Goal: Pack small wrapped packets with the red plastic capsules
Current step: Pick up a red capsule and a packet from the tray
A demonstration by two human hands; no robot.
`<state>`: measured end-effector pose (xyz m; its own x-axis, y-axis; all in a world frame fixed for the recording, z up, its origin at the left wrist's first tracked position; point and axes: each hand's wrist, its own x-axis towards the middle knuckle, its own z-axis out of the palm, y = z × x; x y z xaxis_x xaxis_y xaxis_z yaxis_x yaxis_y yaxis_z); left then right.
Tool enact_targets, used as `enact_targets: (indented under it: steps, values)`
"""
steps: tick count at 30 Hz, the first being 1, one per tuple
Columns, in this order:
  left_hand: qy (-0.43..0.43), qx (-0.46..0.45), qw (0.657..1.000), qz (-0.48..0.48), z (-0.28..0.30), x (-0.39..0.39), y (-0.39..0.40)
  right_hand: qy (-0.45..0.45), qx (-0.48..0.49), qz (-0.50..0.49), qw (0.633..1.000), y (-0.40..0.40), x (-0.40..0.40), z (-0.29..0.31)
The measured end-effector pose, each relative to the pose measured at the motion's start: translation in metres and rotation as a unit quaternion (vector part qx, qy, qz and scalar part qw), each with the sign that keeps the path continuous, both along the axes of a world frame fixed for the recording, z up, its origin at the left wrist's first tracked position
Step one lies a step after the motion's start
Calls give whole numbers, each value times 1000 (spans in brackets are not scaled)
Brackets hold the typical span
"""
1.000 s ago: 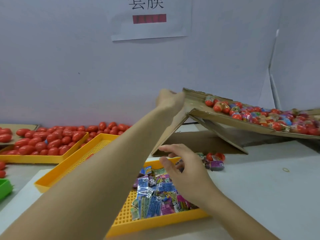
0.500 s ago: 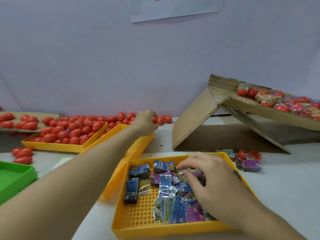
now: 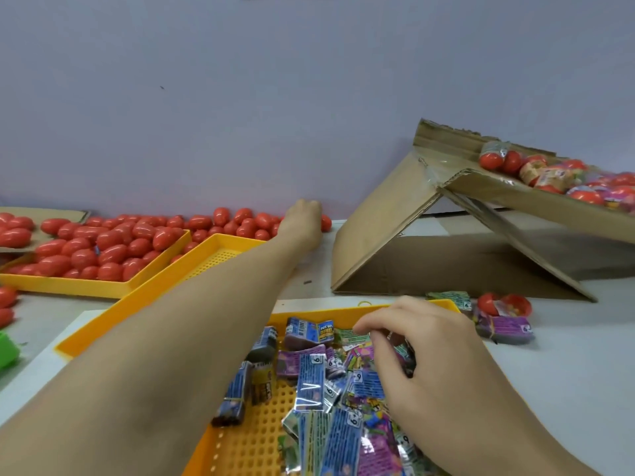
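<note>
The loose red egg-shaped plastic capsules (image 3: 240,223) lie in a row along the foot of the wall at the far edge of the table (image 3: 567,365), most with their long axes running left to right, a few upright. The left hand (image 3: 304,223) is stretched out to the right end of that row, knuckles toward the camera; one capsule (image 3: 325,223) shows just past it, touching its far side. Its fingers are hidden behind the back of the hand, so whether it grips a capsule cannot be told.

The small foil-wrapped packets (image 3: 311,376), blue and purple, lie heaped in the near perforated yellow plastic tray (image 3: 247,448), directly below the right hand (image 3: 422,359). That hand is curled over the heap, fingertips bent down among the packets as if pinching one, though a closed grip is not plainly visible.

So each hand is at its own supply: capsules far and to the left, packets close. Bringing the two together looks likely to happen over the near tray, with the left arm drawing back.

Beyond, a second yellow tray (image 3: 113,286) holds more capsules, and a tilted brown cardboard flap (image 3: 388,228) carries finished bundles.
</note>
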<state>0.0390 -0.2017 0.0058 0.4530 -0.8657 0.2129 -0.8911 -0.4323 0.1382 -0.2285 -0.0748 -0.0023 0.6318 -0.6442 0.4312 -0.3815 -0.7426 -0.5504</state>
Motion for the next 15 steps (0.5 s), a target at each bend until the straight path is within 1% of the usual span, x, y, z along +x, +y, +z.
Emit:
enact_targets:
  steps: [3, 6, 9, 12, 13, 15]
  values:
    - [-5, 0, 1000, -1, 6, -5, 6, -3, -1, 0, 1000, 0, 0, -1]
    - [18, -67, 998, 0, 20, -17, 22, -26, -2, -10, 1000, 0, -2, 0]
    - [111, -139, 984, -1, 33, -36, 51, 5, -4, -2, 1000, 0, -3, 2]
    - [215, -153, 964, -20, 42, -59, 92, 78, -2, 35, 996, 0, -6, 7]
    - [253, -159, 954, -32, 45, -67, 107, 99, 4, 47, 994, 0, -7, 9]
    - [342, -190, 919, -43, 49, -82, 135, 130, 21, 64, 989, 0, -11, 13]
